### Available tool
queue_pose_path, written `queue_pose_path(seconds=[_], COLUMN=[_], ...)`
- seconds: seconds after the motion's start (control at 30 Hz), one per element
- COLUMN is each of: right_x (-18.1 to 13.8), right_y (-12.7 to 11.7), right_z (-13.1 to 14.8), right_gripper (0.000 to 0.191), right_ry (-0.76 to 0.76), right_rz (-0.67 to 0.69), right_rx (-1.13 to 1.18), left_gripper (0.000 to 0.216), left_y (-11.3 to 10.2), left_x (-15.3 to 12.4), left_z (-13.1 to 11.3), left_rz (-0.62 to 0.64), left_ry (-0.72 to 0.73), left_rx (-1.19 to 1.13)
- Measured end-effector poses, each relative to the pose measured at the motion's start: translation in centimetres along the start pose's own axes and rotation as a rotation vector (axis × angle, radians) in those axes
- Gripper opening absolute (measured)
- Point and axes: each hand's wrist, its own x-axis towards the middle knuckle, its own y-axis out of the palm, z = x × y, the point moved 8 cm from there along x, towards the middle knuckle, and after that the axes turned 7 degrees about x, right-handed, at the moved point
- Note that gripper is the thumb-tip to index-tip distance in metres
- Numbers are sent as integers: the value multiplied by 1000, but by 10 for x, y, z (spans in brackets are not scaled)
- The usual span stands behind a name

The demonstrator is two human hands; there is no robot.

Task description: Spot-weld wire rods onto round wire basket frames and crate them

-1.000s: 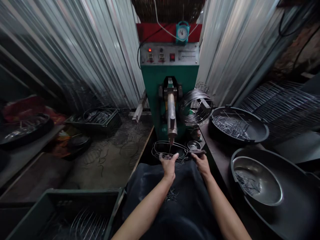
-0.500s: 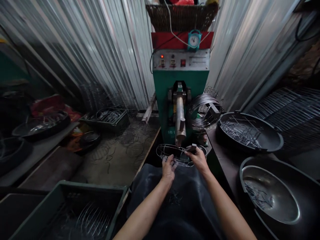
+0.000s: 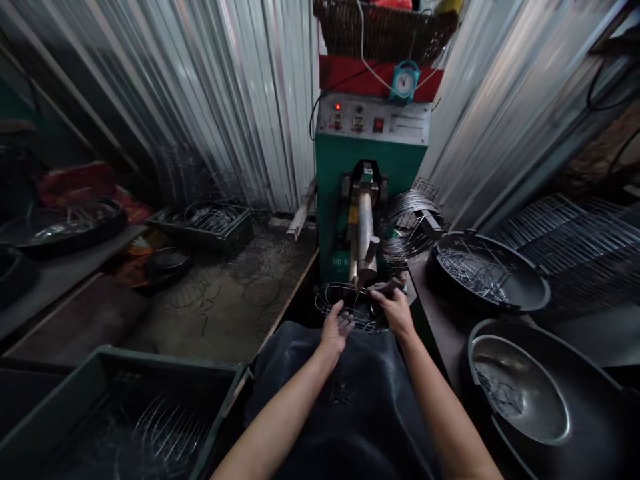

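Observation:
An oval wire frame (image 3: 324, 297) of thin bright rods lies under the electrode tip of a green spot welder (image 3: 330, 200). My left hand (image 3: 336, 328) is at its near edge, thumb up and fingers curled round the wires. On the right side of the frame, my right hand (image 3: 397, 313) is closed on a dark flat block (image 3: 386, 288), which tilts up to the right. A thin wire stands just below the welder's tip. Some of the frame is hidden behind my fingers and in shadow.
Several short wires lie in a black pan (image 3: 535, 293) at right; a metal bowl (image 3: 545, 407) sits in a larger pan nearer me. A green crate (image 3: 170, 360) with curved wires stands at lower left. A wire coil (image 3: 413, 207) hangs beside the welder.
The camera view has shifted a little. The dark block in my right hand has turned and sits closer to the welder's tip. My left hand stays at the frame's near edge.

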Motion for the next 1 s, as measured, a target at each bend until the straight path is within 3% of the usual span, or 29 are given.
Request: queue_pose_path(seconds=[0.13,0.23,0.37,0.5,0.67,0.87,1.0], right_x=[-15,-27,-32,-27,-24,-26,-30], right_y=[-61,-77,-75,-76,-72,-55,-35], right_z=[-17,-36,-50,-51,-44,-11,12], right_gripper=[31,31,33,36,30,26,24], right_ry=[7,74,142,136,125,102,85], right_rz=[-261,-234,-161,-145,-56,134,231], right_rx=[207,195,147,137,175,105,56], left_gripper=[51,66,72,51,35,22,25], left_y=[-20,-17,4,20,21,21,18], left_x=[-16,-25,-22,-14,-13,-22,-28], left_z=[-4,1,9,8,10,21,27], left_rz=[-97,-105,-115,-67,19,42,54], left_ry=[144,223,230,287,270,0,-158], left_rx=[173,253,266,207,161,83,-21])
